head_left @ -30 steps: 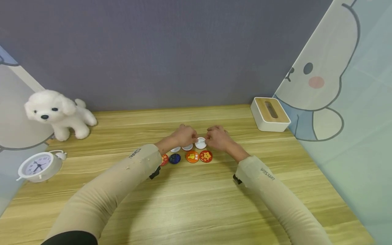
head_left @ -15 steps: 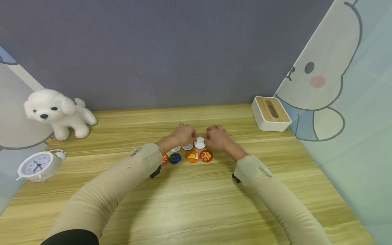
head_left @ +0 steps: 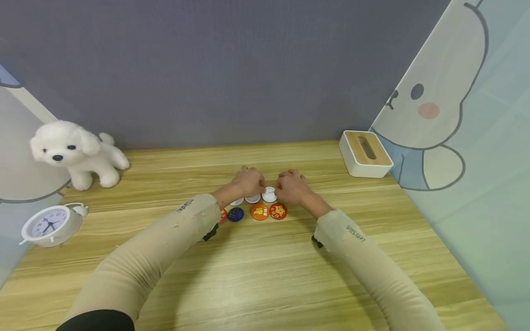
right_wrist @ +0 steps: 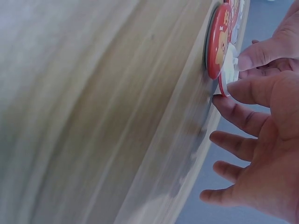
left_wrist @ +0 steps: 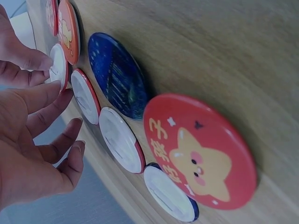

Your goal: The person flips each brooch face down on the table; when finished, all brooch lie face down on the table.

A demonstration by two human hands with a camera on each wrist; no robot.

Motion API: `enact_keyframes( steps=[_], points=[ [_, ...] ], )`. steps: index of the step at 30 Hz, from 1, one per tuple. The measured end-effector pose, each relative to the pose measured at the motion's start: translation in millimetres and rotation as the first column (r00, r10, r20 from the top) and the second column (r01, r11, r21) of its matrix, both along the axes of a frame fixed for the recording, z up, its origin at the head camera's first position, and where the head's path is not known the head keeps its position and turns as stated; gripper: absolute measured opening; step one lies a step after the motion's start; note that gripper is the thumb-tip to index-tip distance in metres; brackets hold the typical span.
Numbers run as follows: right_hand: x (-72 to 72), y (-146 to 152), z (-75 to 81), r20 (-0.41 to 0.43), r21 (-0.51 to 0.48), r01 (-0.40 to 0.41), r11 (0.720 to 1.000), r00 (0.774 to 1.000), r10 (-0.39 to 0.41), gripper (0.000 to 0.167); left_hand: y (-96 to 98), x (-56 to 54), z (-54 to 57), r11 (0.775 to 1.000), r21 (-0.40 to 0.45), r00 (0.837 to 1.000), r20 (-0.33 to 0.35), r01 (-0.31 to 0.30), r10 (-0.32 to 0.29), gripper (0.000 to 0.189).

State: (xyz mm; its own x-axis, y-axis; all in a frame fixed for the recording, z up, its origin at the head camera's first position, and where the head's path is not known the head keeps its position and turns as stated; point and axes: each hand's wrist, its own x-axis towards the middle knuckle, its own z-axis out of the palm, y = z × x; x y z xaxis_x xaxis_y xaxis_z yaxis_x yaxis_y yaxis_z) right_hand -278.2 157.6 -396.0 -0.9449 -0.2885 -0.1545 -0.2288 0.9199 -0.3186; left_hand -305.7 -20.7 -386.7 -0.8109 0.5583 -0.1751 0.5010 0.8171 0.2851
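I have both hands meeting over the far row of badges, mid-table. Left hand [head_left: 250,183]: thumb and index pinching the left rim of the white-backed badge [head_left: 269,195], other fingers loosely spread. Right hand [head_left: 292,187]: same on its right rim, spare fingers spread out too. That badge is the rightmost of the far row, back up; whether it touches the table [head_left: 232,276], I can't tell. Left of it, three flat badges [left_wrist: 120,140] lie white backs up, pins showing, partly behind the left wrist from my head view. Near row, faces up, left to right: red badge [left_wrist: 198,154] with a star, blue badge [head_left: 236,214], orange badge [head_left: 260,211] with a thumbs-up, star badge [head_left: 278,211], also red. Gap between blue and orange; the last two sit just beside each other. Far left, toy dog [head_left: 97,161]; nearer left, clock [head_left: 51,225]; far right, tissue box [head_left: 366,171].
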Motion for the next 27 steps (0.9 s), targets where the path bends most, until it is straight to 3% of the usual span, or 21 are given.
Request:
enact_keyframes(
  steps=[27],
  points=[
    [0.5, -4.5, 0.5, 0.015, 0.045, 0.015, 0.999, 1.0, -0.015, 0.028, 3.3, 0.6, -1.2, 1.0, -0.021, 1.0, -0.009, -0.014, 0.014, 0.02]
  ],
)
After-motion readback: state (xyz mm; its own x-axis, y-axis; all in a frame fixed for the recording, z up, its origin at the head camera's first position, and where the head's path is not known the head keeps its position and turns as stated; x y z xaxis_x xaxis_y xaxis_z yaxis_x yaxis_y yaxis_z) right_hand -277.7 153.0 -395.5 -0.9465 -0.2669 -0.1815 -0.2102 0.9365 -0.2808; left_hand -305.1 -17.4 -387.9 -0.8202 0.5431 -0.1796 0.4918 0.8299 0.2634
